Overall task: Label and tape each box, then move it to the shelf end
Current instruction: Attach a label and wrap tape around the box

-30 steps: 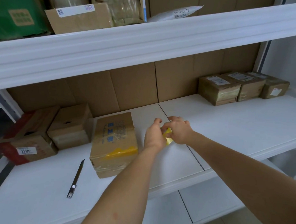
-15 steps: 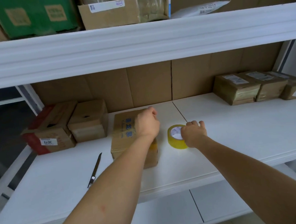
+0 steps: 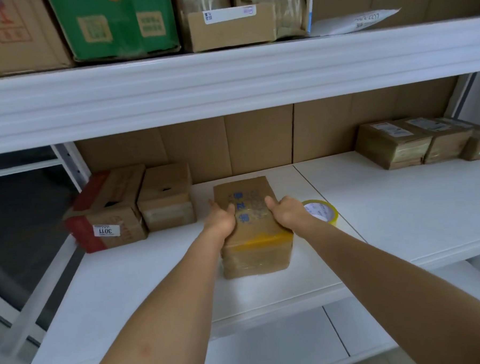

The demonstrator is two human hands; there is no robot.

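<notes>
Left hand [image 3: 220, 220] and right hand [image 3: 286, 213] clamped on either side of the box [image 3: 251, 228], thumbs up on its top, fingers curled down the sides. Tape roll [image 3: 322, 212] just right of the right hand, let go since half a second back. Bare white shelf [image 3: 401, 206] stretching rightward to three taped boxes [image 3: 414, 143] at the far end. Two cartons [image 3: 134, 207] close on the left.

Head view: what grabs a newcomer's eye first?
Both hands, left hand and right hand, grip the taped box at shelf centre. A yellow tape roll lies just right of it. A green box stands out on the upper shelf.
</notes>
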